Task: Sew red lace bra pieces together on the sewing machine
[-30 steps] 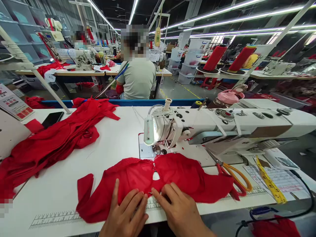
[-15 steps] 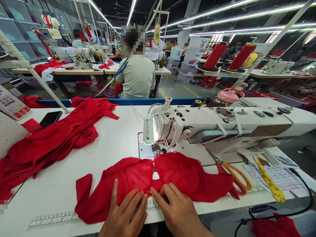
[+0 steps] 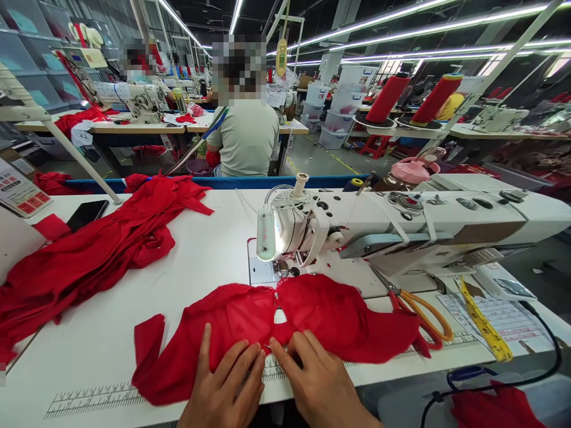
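A red bra (image 3: pixel 330 318) with two lace-topped cups and side wings lies spread on the white sewing table, a small gap between its cups. My left hand (image 3: pixel 225 377) grips its lower edge near the centre, the fingertips on the cloth and one finger stretched upward; its thumb is hidden. Close beside it, my right hand (image 3: pixel 312 371) pinches the same edge between thumb and fingers. A tiny shiny sliver (image 3: pixel 266 346) shows between the fingertips, too small to name. Just beyond the bra stands the sewing machine (image 3: pixel 294 229), its needle area lit.
Orange-handled scissors (image 3: pixel 419 309) lie right of the bra, beside a yellow tape measure (image 3: pixel 484 321) on a paper sheet. A heap of red fabric pieces (image 3: pixel 102 238) covers the left side, with a phone (image 3: pixel 87 215) behind it. A co-worker (image 3: pixel 245 137) sits ahead, back turned.
The view has shifted very slightly, so everything sits a little further left. Both hands and the bra keep the same position relative to each other.
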Demonstrator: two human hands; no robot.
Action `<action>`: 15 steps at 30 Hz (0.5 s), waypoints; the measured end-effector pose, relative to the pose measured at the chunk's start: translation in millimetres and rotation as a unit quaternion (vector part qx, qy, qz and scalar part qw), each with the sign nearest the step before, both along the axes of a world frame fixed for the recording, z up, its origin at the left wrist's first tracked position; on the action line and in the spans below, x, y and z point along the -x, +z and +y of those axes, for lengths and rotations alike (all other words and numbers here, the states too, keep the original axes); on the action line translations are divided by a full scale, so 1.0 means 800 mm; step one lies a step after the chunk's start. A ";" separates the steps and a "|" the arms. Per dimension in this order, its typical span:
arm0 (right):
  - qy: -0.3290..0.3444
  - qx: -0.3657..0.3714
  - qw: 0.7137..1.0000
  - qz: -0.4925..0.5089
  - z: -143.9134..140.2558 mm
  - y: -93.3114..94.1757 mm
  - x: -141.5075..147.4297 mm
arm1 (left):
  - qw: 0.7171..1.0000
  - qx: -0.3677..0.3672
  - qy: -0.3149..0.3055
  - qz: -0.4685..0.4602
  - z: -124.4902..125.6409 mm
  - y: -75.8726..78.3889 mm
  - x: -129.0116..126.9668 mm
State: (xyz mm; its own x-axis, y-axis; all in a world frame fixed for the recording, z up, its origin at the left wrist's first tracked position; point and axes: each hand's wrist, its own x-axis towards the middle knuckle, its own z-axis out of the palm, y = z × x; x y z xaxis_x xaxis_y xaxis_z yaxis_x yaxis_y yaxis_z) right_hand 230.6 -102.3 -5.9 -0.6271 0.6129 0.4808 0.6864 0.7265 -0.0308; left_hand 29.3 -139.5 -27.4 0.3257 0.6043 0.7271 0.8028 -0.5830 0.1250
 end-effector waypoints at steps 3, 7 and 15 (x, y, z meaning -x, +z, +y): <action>0.008 0.011 1.000 0.015 0.001 0.001 -0.001 | 1.000 -0.004 -0.001 -0.001 0.001 -0.002 0.000; 0.004 -0.003 1.000 0.016 0.000 0.001 0.000 | 1.000 -0.004 0.000 0.000 0.002 -0.002 -0.001; -0.018 -0.014 0.999 -0.024 -0.006 0.001 0.004 | 1.000 -0.001 0.000 0.003 -0.001 -0.002 -0.001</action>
